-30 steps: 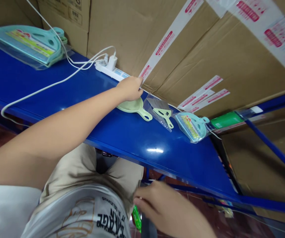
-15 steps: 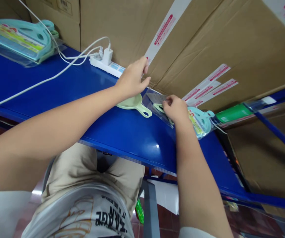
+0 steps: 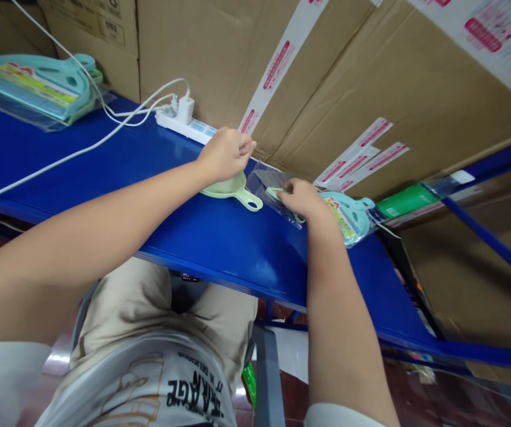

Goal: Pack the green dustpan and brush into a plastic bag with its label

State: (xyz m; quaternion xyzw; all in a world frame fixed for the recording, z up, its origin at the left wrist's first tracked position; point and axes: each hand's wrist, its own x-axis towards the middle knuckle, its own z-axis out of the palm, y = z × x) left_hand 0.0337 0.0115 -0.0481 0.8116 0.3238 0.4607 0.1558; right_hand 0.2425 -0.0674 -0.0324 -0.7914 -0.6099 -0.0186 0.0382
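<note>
Two grips: left hand (image 3: 225,155) pinched shut above scoop (image 3: 234,191), right hand (image 3: 300,198) open on bag (image 3: 267,179).

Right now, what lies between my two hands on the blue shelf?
Head view: the pale green scoop's handle and a corner of the clear plastic bag.

Blue metal shelf (image 3: 220,237), glossy, glare spots near front edge. Rear left: white power strip (image 3: 183,123) with white charger (image 3: 187,109) plugged in; white cables (image 3: 60,159) trail left across surface and over front edge. Far left: stack of teal plastic items in clear bags (image 3: 33,86). Middle, by back edge: pale green scoop (image 3: 231,188), handle pointing right; just beside it, clear bag (image 3: 268,181) holding small green scraper (image 3: 274,192). Further right: bagged teal item (image 3: 348,214), then green package (image 3: 404,201) at shelf end. Cardboard boxes (image 3: 326,89) along back.
</note>
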